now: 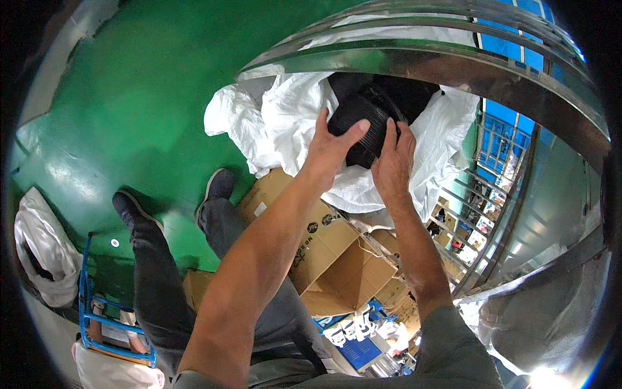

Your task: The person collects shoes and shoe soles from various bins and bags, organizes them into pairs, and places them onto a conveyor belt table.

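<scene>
Black ribbed plastic parts [363,126], stacked and round like pots or caps, sit between our two hands at the mouth of a big white sack [285,123] under a curved steel rail [453,65]. Our left hand [330,146] wraps the near side of the stack, fingers spread over the ribs; our right hand [393,162] presses flat against the other side, so both grasp it. We judge the hold is by squeeze alone: if either palm slackens, the stack could split and pieces drop onto the open cardboard boxes [337,259] or the green floor [129,110] below. The loose sack cloth might also snag the rim.
</scene>
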`<state>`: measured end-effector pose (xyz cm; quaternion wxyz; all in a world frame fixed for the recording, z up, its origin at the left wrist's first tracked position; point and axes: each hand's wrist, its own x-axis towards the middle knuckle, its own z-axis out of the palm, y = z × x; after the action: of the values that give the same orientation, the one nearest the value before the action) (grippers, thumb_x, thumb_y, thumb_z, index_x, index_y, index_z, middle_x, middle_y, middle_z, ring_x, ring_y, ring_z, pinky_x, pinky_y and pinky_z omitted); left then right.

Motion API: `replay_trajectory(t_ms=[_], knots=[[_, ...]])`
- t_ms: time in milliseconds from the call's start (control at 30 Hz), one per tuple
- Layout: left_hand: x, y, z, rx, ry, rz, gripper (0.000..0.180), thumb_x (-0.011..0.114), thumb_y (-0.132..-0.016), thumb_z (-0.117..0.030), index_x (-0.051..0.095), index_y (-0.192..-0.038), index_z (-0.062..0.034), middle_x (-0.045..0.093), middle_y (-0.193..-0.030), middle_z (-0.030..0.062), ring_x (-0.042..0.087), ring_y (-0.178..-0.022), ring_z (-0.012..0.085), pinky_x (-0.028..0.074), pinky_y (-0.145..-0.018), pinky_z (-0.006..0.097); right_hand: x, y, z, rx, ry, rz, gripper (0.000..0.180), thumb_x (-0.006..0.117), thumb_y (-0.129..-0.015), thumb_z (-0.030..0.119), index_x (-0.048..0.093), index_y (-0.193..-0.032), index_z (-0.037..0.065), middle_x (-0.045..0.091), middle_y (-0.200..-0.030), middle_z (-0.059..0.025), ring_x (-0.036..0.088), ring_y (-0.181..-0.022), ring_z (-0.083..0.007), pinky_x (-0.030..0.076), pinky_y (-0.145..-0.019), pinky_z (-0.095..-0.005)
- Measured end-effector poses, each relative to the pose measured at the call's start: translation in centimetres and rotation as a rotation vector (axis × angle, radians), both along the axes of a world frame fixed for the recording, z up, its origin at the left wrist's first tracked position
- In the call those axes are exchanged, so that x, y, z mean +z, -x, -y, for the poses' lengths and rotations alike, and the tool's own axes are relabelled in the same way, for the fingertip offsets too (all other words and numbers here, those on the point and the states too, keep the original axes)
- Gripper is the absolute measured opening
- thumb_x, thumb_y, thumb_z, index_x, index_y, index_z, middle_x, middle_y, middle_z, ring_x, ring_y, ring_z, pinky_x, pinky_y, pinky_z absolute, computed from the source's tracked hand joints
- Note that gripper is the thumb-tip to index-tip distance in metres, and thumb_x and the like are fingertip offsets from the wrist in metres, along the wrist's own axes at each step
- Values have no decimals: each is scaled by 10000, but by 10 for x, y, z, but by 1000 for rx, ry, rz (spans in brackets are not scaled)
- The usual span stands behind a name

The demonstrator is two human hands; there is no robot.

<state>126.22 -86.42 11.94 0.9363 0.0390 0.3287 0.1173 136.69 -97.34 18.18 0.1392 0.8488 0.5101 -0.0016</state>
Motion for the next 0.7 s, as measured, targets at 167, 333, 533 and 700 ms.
replay_trajectory(t_ms=[167,333,533,700], knots=[[-33,-20,3,124,-49,-129,922,817,-765,23,226,-1472,65,595,-1198,211,644,-1025,255,583,-835,348,26,-17,-24,-279,-118,-383,786,811,-761,203,425,-1407,-23,431,-1326,-238,515,-1116,-399,411,-1030,-476],[-37,-35,17,71,-93,-139,913,827,-763,-3,251,-1469,55,575,-1244,200,624,-1071,256,560,-897,369,-2,-118,-3,-502,-116,-502,570,523,-1001,465,571,-1299,-18,614,-1239,-201,554,-1207,-346,434,-1018,-417],[-25,21,-10,130,134,14,818,808,-811,-65,311,-1455,26,566,-1273,157,585,-1139,243,496,-1004,386,46,-24,-19,-448,-321,-602,520,785,-812,241,582,-1246,38,540,-1205,-179,552,-1086,-308,450,-958,-403],[13,123,-29,185,238,174,656,633,-981,-368,348,-1521,-127,532,-1410,121,551,-1266,265,444,-1088,452,97,114,-41,-189,-501,-694,532,796,-736,98,544,-1202,55,503,-1206,-166,480,-1161,-358,393,-1021,-472]])
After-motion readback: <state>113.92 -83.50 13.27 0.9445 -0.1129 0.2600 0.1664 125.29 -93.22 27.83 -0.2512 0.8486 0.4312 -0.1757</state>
